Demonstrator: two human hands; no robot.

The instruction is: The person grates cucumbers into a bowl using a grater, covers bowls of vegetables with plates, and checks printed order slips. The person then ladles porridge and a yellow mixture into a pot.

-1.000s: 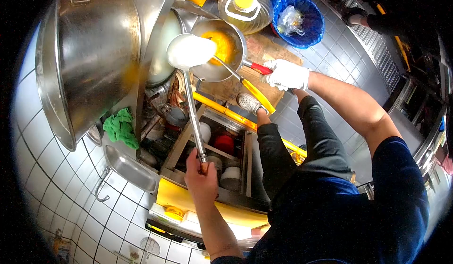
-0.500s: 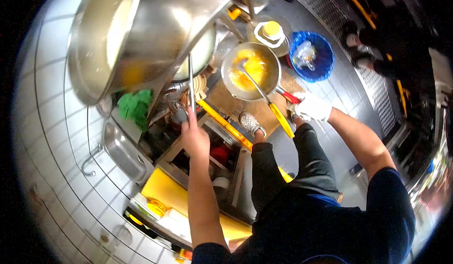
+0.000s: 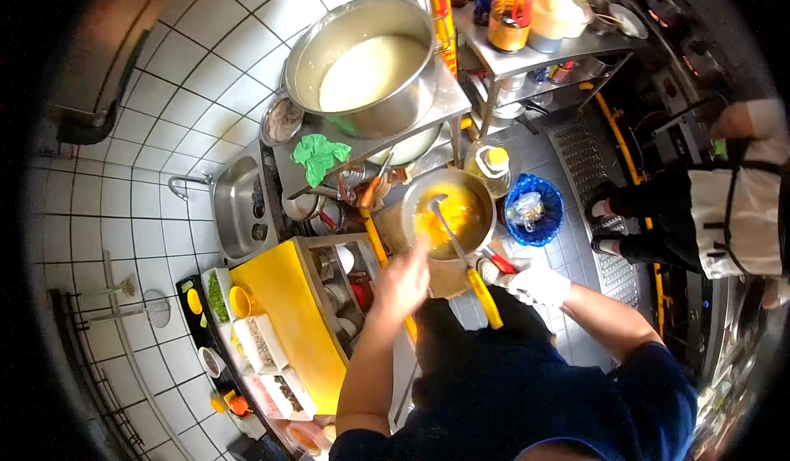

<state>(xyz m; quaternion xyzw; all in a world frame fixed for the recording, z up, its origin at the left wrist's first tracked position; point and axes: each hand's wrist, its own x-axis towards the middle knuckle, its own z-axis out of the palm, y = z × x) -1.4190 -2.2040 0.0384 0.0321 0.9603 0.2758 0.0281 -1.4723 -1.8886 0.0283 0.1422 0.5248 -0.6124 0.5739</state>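
A metal pan (image 3: 415, 229) holds yellow liquid that looks like beaten egg. My gloved right hand (image 3: 539, 285) grips the pan's red handle (image 3: 499, 262). Lying across the rim is a ladle with a yellow handle (image 3: 484, 298), its bowl in the liquid. My bare left hand (image 3: 401, 284) is at the pan's near left edge, its fingers smeared by motion; whether it touches anything is unclear. To its upper left, a long tool with an orange-brown handle (image 3: 372, 192) leans in a pot of whitish liquid (image 3: 415, 144), partly hidden under a metal shelf.
A big steel pot (image 3: 395, 103) and a green cloth (image 3: 318, 158) are on the shelf. Right of the pan stand an oil jug (image 3: 494, 169) and a blue-lined bin (image 3: 535, 226). A yellow counter (image 3: 288, 321) and sink (image 3: 239, 202) lie left. Another person (image 3: 724, 214) stands at right.
My left hand has let go of the long tool at the whitish pot and moved right to the pan. My view has shifted. My right hand still holds the pan.
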